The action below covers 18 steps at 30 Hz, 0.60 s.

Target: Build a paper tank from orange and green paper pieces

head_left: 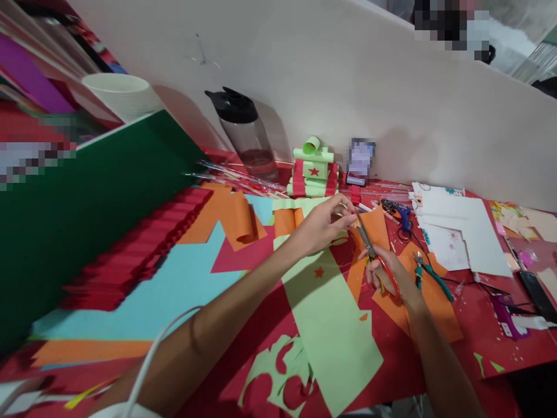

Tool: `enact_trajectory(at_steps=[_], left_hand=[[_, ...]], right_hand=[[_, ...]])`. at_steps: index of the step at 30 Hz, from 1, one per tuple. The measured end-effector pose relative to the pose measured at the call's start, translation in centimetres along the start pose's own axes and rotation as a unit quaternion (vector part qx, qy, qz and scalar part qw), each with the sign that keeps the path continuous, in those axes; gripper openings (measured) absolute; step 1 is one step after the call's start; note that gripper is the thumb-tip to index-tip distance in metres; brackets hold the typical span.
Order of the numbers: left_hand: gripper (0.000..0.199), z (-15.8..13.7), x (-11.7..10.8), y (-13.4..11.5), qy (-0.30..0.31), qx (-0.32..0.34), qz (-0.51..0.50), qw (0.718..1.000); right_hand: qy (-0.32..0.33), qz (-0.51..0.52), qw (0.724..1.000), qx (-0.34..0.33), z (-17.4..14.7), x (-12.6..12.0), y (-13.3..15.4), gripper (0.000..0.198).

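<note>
My right hand (pixel 387 270) grips a pair of scissors (pixel 366 241) by its red handles, the blades pointing up and to the left. At the blade tips my left hand (pixel 328 220) pinches a small piece of orange paper, mostly hidden by the fingers. Beneath both hands lie orange paper sheets (pixel 378 227) and a long light green sheet (pixel 335 313) with a small red star (pixel 319 272) on it. Behind my left hand stands a model of rolled green paper (pixel 314 171) with red bands and a red star.
Pliers (pixel 430 276) and a blue glue gun (pixel 404 217) lie to the right. A water bottle (pixel 250 133) and a phone (pixel 360 162) stand against the white partition (pixel 304 69). Green paper scraps (pixel 278 371) lie in front; pleated red paper (pixel 143 249) and a dark green board (pixel 108 191) are at left.
</note>
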State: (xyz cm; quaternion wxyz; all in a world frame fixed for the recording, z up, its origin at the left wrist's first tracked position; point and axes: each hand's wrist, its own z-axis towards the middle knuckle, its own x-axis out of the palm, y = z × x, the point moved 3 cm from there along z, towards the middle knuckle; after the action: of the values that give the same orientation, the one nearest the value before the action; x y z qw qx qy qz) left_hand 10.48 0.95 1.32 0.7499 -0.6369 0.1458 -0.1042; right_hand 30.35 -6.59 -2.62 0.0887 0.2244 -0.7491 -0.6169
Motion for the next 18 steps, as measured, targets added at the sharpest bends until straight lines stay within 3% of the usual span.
enact_trajectory(at_steps=[4,18], left_hand=[[0.03,0.03,-0.03,-0.01,0.001,0.005,-0.003,1.0],[0.027,-0.06,-0.56,0.02,0.005,0.014,0.063,0.998]], right_hand=[[-0.01,0.01,1.0,0.009,-0.09,0.15,-0.07,0.043],[-0.01,0.034,0.999,0.007,0.5,0.13,-0.96,0.043]])
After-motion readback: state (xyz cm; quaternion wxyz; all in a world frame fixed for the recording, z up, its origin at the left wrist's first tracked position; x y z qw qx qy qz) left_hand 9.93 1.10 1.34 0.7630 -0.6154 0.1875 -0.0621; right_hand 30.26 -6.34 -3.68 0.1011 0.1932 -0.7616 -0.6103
